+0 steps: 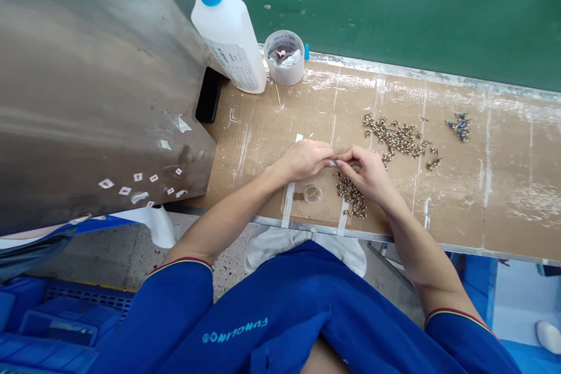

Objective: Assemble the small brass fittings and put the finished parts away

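Tabletop: the cardboard-covered tabletop (pixel 464 187) crosses the frame from centre to right edge, carrying three separate groups of small parts.
Bottle: a white bottle (pixel 234 41) with a blue nozzle stands at upper left of centre, apart from the parts.
Hands: the left hand (pixel 307 159) and right hand (pixel 364 172) meet at the centre of the frame, fingertips of both pinched on one small piece.
Main heap: the loose brassy heap (pixel 397 139), right of centre, is the biggest group; no blue shows on it, so most of the parts seem yet to be handled.
Tape roll: a tape roll (pixel 286 75) with scraps in its core sits at upper centre, just beside the bottle.
Near heap: a second brassy heap (pixel 351 196) lies below the right hand, also without visible blue; whether it is done or waiting, I cannot tell.
Blue cluster: a small blue-tinged cluster (pixel 460 127) sits apart at right; probably the finished lot, which would put the work at an early stage.
Dish: a clear round dish (pixel 321 194) lies below the hands.
Held piece: the held piece (pixel 335 159), at centre between the fingertips, shows a speck of blue; it looks part-way done.
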A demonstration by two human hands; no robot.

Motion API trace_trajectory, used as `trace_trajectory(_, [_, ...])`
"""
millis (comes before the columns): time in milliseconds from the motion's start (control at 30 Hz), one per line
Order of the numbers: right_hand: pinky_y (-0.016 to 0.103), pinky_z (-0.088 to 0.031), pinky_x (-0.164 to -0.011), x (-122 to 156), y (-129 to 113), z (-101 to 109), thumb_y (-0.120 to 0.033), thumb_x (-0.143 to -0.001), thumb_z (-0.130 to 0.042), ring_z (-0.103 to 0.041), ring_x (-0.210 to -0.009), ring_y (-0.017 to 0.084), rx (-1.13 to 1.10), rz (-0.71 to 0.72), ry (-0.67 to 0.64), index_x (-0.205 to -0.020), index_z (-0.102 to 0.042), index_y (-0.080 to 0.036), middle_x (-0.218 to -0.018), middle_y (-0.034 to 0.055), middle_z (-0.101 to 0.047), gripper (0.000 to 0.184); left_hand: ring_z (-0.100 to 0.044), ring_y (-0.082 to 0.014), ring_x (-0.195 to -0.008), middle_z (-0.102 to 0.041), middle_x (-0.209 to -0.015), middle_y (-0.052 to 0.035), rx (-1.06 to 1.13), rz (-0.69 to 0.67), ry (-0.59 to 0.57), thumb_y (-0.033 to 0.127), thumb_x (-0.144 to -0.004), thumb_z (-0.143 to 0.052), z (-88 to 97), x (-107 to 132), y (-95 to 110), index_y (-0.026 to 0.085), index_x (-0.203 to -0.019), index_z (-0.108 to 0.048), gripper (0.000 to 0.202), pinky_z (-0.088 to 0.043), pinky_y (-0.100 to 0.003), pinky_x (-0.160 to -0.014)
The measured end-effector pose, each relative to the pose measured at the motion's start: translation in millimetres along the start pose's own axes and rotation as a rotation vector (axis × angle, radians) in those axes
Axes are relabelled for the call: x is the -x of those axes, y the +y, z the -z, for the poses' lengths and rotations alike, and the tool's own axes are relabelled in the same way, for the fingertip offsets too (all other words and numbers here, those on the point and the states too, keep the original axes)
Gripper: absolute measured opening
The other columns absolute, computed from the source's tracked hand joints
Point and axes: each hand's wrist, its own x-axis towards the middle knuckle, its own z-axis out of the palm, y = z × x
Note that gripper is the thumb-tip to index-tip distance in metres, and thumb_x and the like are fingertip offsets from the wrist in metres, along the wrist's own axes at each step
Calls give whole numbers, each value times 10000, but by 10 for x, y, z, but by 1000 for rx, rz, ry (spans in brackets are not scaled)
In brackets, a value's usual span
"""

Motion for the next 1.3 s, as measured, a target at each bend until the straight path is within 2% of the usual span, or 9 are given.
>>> trace_trajectory(267, [305,-500,-643,10,-10,25,-372,-927,-639,-601,-658,168,6,34,-27,-792,-613,-229,-775,37,-702,198,-628,-175,-714,-669,-754,-47,94,-19,18,211,-998,-544,14,-10,2,161,-788,-659,245,-451,-288,-667])
trace_trajectory(533, [309,-465,-656,16,41,66,-344,-951,-632,-592,-703,175,-52,43,-133,-794,-581,-232,-767,30,-666,199,-557,-145,-622,-620,-651,-12,242,47,-12,176,-913,-598,-2,-30,29,168,-709,-647,210,-401,-279,-622])
trace_trajectory(767, [331,-458,-683,24,76,-55,-289,-946,-593,-565,-707,182,7,141,-24,-769,-536,-243,-754,28,-612,191,-476,-117,-565,-559,-591,13,326,149,-12,164,-870,-613,21,-20,71,161,-640,-599,230,-347,-267,-593])
trace_trajectory(1033, [313,-493,-619,12,122,-96,-481,-913,-681,-607,-681,170,-255,-97,53,-841,-595,-237,-785,30,-672,268,-519,-117,-614,-637,-684,-2,376,144,128,268,-951,-609,12,-31,50,155,-785,-691,217,-397,-253,-635])
trace_trajectory(1167, [317,-499,-621,4,133,-98,-503,-902,-704,-613,-674,169,-264,-128,100,-861,-617,-229,-780,32,-672,290,-544,-113,-646,-674,-748,-15,405,126,159,258,-957,-609,22,-24,58,149,-879,-725,177,-416,-241,-659])
trace_trajectory(1300, [316,-513,-660,-6,132,-94,-482,-890,-720,-616,-702,167,-260,-115,101,-855,-625,-221,-800,33,-682,281,-532,-117,-641,-650,-714,-9,402,148,178,283,-953,-618,-8,-35,56,149,-809,-705,215,-408,-246,-659])
